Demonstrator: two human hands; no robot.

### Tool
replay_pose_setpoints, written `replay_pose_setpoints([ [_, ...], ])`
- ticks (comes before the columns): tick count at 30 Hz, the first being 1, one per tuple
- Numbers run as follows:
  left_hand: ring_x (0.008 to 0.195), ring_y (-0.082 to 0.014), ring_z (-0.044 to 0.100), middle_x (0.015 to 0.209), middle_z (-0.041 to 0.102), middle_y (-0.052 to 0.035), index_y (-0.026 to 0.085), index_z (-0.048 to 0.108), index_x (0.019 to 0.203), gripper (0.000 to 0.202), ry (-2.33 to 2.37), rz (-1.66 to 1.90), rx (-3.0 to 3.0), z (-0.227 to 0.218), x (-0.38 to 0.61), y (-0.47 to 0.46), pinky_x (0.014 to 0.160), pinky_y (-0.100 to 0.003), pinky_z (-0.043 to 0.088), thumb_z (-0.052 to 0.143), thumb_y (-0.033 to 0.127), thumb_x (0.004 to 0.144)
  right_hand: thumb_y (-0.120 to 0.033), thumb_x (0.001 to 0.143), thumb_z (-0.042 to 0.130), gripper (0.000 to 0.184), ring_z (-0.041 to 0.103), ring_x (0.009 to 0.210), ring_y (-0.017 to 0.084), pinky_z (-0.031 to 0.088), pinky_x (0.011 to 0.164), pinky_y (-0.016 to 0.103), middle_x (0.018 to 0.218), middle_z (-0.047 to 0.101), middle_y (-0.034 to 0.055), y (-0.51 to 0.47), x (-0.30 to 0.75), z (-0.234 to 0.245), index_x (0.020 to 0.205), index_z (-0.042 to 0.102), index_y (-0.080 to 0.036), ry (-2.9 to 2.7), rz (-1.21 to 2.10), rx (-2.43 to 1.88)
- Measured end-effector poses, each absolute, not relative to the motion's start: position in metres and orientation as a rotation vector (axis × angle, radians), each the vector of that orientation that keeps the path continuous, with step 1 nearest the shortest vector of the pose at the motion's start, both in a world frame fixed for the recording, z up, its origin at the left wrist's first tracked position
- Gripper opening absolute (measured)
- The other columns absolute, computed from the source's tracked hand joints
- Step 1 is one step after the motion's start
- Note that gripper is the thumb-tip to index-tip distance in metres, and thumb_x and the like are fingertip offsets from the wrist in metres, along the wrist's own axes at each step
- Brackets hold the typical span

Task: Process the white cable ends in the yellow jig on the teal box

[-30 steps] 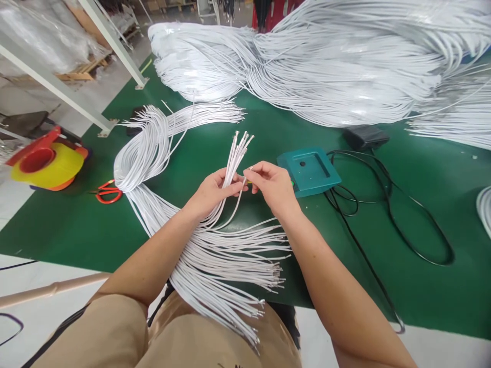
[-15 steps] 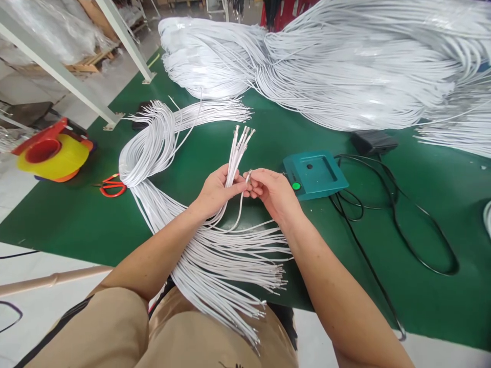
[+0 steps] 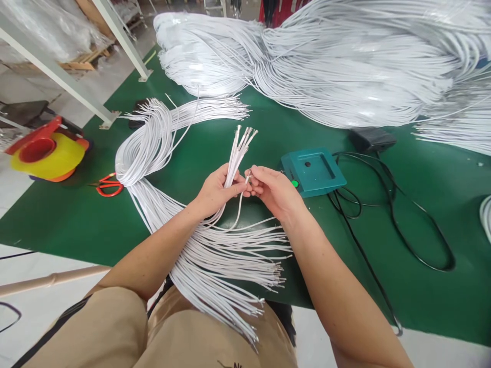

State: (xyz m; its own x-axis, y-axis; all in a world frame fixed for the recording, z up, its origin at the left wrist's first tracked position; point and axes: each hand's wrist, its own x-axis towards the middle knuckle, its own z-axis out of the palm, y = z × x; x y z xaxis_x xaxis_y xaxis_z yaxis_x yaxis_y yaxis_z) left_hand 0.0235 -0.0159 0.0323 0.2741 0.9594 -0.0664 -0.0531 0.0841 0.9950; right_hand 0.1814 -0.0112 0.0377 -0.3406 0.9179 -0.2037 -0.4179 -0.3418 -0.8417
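Note:
My left hand (image 3: pixel 218 191) is closed around several white cables (image 3: pixel 237 156), whose metal-tipped ends stick up above the fingers. One single white cable (image 3: pixel 240 207) bends out from this bunch, and its tip is pinched in the fingertips of my right hand (image 3: pixel 268 186). Both hands nearly touch at the fingertips. Below them, a fan of loose cable ends (image 3: pixel 230 255) spreads over the table edge and my lap. These run back to a tied coil of white cable (image 3: pixel 143 148) on the left. The fingers partly hide the pinched tip.
On the green table (image 3: pixel 383 225) stands a teal device (image 3: pixel 312 174) with a green button and black cords (image 3: pixel 418 209). Orange-handled scissors (image 3: pixel 109 185) and a yellow tape roll (image 3: pixel 57 158) lie left. A large heap of white cables (image 3: pixel 353 71) fills the back; a black box (image 3: pixel 372 139) sits before it.
The right hand's fingers have shifted slightly at the pinched cable tip, which now shows a little more. The whole view has moved slightly; the left hand keeps its hold on the bunch.

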Motion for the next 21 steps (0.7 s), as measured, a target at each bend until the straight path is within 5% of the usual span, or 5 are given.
replay_pose_setpoints([
  [5, 0.069, -0.0123, 0.067, 0.077, 0.065, 0.0014, 0.018, 0.051, 0.095, 0.033, 0.973, 1.000, 1.234, 0.030, 0.020, -0.014, 0.058, -0.020, 0.047, 0.075, 0.028, 0.075, -0.047, 0.073, 0.074, 0.032, 0.047, 0.057, 0.007, 0.043, 0.060, 0.024, 0.064, 0.057, -0.0029, -0.014, 0.180, 0.042, 0.075, 0.066, -0.016, -0.935, 1.638, -0.992],
  [10, 0.068, -0.0101, 0.063, 0.078, 0.061, 0.0007, 0.021, 0.056, 0.122, 0.049, 0.914, 0.974, 1.206, 0.028, 0.018, -0.014, 0.050, -0.017, 0.041, 0.073, 0.030, 0.077, -0.030, 0.079, 0.065, 0.013, 0.056, 0.066, 0.012, 0.047, 0.070, 0.028, 0.069, 0.063, -0.0013, -0.017, 0.175, 0.041, 0.078, 0.065, -0.018, -1.258, 1.235, -1.176],
  [16, 0.062, -0.0085, 0.059, 0.077, 0.064, -0.0018, 0.017, 0.062, 0.115, 0.047, 0.918, 0.859, 0.938, 0.030, 0.015, -0.010, 0.042, -0.015, 0.031, 0.076, 0.024, 0.071, -0.021, 0.094, 0.038, 0.027, 0.054, 0.083, 0.022, 0.040, 0.076, 0.035, 0.085, 0.063, 0.0097, -0.017, 0.176, 0.030, 0.079, 0.061, -0.017, -2.063, 0.136, -1.364],
  [21, 0.061, -0.0096, 0.063, 0.075, 0.066, -0.0031, 0.015, 0.061, 0.115, 0.047, 1.038, 0.876, 0.972, 0.026, 0.014, -0.005, 0.039, -0.014, 0.027, 0.074, 0.021, 0.070, -0.019, 0.093, 0.042, 0.023, 0.054, 0.099, 0.028, 0.034, 0.096, 0.042, 0.100, 0.067, 0.0121, -0.008, 0.193, 0.036, 0.098, 0.063, -0.015, -2.331, -0.200, -1.443],
])
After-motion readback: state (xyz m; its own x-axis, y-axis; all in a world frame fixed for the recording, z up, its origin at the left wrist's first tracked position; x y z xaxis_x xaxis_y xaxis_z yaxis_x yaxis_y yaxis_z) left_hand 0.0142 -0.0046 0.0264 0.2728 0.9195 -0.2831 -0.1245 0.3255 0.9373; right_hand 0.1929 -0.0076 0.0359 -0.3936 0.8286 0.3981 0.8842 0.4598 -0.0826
